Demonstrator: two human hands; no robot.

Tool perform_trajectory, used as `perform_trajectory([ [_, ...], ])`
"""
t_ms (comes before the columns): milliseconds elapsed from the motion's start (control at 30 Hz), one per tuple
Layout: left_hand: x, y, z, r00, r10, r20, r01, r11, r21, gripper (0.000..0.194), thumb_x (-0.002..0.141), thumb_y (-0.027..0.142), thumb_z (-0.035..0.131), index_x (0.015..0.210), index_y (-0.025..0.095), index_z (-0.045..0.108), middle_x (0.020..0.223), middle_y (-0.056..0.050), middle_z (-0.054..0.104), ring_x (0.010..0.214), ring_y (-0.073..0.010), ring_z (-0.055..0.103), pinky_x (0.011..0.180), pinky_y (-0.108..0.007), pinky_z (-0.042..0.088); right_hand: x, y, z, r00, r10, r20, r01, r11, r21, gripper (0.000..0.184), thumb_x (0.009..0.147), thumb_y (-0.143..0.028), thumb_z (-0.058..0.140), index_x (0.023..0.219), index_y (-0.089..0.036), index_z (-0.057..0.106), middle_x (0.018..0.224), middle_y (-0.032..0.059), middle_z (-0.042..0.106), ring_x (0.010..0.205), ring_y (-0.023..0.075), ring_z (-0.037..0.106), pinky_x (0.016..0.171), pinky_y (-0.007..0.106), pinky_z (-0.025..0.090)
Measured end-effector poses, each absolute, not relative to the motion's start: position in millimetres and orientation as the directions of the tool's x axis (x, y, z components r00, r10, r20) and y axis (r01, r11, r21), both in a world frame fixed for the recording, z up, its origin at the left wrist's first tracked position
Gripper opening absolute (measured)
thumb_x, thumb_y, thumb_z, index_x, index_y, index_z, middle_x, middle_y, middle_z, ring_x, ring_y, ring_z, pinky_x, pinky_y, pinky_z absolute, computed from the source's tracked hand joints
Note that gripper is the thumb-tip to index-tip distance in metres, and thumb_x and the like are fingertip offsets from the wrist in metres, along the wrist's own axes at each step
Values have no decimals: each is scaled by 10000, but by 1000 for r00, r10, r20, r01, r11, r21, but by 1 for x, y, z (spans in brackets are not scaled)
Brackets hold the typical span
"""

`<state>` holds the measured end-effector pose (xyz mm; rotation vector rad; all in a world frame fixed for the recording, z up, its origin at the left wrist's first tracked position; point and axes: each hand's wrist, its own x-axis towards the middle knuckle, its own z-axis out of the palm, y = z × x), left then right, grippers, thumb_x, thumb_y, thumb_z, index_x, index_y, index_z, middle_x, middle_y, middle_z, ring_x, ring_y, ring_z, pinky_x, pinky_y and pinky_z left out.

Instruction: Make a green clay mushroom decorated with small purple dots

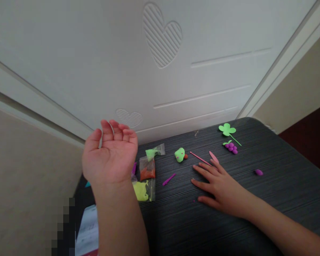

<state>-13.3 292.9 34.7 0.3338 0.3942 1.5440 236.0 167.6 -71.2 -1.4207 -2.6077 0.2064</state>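
Observation:
My left hand (110, 156) is raised, palm up, with its fingers a little curled and nothing visible in it. Flat on the dark table lies my right hand (216, 185), fingers spread, by a thin pink stick tool (200, 158) and a pink blade-shaped tool (213, 156) that it partly covers. Left of it are a purple clay stick (169, 179) and a green clay mushroom cap with an orange stem (179, 155). Farther right lie a green clay clover (226, 130), a purple clay grape bunch (231, 148) and a purple clay oval (259, 172).
Beside my left forearm lie clear bags of green clay (150, 153), orange clay (147, 173) and yellow clay (140, 191). A printed sheet (88, 231) shows at lower left. A white door panel with hearts (176, 85) rises behind the table (176, 224).

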Motion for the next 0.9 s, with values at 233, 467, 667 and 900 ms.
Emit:
perform_trajectory([
  [233,-8,291,36,-15,998,-65,-888,17,459,141,749,222,418,864,189,492,752,-11,626,732,-108,604,663,-237,497,236,168,-69,-502,857,118,828,515,-220,449,797,-512,411,1192,-308,477,1325,72,388,1225,289,308,991,580,137],
  [467,0,294,35,-17,995,-103,-876,35,480,164,781,230,377,878,189,502,713,-17,622,685,-111,598,604,-250,502,237,170,-71,-435,890,135,866,455,-206,444,803,-514,398,1171,-288,501,1336,72,370,1234,276,292,1009,550,125],
  [667,8,284,38,75,995,-70,-807,102,582,235,867,249,287,889,201,517,745,4,626,706,-93,597,619,-243,482,241,170,-74,-431,887,167,850,461,-256,419,797,-479,439,1157,-280,517,1349,60,349,1228,276,296,1018,530,109],
  [900,22,270,45,111,991,71,-671,22,741,193,883,221,332,895,169,517,770,26,618,723,-83,568,691,-240,453,263,184,-82,-296,922,251,838,377,-395,280,840,-284,424,1078,-274,572,1257,19,454,1165,219,374,990,488,195],
])
